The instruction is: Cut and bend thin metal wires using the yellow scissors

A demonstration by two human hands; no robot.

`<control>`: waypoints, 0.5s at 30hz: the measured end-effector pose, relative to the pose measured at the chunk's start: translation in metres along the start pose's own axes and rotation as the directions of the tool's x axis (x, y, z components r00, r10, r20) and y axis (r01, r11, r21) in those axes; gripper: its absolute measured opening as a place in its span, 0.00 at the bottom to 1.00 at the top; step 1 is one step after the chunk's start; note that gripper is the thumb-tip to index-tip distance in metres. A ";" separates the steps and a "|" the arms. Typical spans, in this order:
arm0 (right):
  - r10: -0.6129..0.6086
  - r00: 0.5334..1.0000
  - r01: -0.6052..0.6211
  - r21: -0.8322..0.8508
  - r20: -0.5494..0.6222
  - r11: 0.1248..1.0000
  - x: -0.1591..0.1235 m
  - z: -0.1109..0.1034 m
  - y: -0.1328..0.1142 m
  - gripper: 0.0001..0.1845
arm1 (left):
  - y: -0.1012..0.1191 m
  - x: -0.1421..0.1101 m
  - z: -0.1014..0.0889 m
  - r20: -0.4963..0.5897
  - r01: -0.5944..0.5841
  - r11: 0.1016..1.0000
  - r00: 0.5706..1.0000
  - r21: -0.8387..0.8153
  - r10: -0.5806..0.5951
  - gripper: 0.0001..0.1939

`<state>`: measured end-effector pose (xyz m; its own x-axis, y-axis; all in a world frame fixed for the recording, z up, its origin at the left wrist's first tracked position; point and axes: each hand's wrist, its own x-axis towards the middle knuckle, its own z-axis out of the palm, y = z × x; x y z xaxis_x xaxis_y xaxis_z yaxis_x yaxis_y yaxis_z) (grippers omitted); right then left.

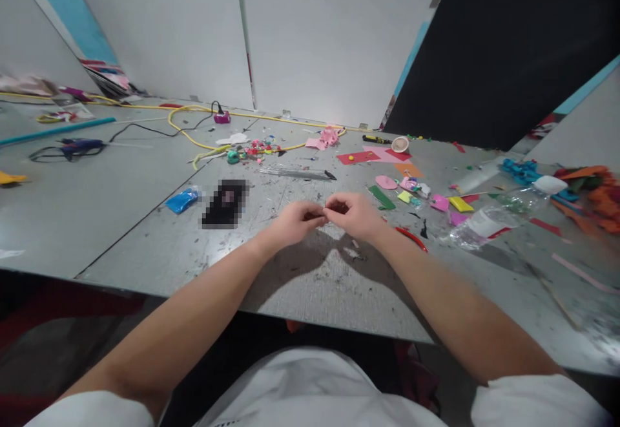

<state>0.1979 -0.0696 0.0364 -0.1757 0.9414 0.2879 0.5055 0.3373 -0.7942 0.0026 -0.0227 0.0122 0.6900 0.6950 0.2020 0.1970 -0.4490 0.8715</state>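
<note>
Both my hands meet above the middle of the grey table, fingertips pinched together. My left hand and my right hand are closed on something tiny between them, too small to make out. A red curved piece lies on the table just right of my right wrist. A green strip and pink, yellow and magenta foam scraps lie beyond my right hand. A dark blurred patch and a blue packet sit left of my left hand.
A clear plastic bottle lies on its side at the right. Orange and blue scraps pile at the far right. A yellow cable, black-handled tool, small colourful bits and a tape roll lie farther back. White panels stand behind.
</note>
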 end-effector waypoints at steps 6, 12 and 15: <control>0.119 0.967 -0.123 -0.002 -0.223 0.992 0.088 -0.027 0.016 0.17 | 0.002 0.000 0.000 -0.035 0.047 0.999 0.998 0.013 -0.046 0.08; 0.183 0.980 -0.053 -0.786 0.077 0.616 0.156 0.024 0.039 0.15 | -0.004 0.001 -0.002 0.004 -0.043 0.998 0.999 0.051 0.043 0.09; 0.195 0.966 0.028 -0.818 0.170 0.574 0.158 0.044 0.046 0.14 | -0.005 0.000 0.000 0.010 -0.062 0.998 0.998 0.007 0.062 0.09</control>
<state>0.1563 0.0948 0.0215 -0.2147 0.9761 0.0328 0.9765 0.2151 -0.0097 0.0016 -0.0200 0.0078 0.7079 0.6603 0.2508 0.1588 -0.4948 0.8544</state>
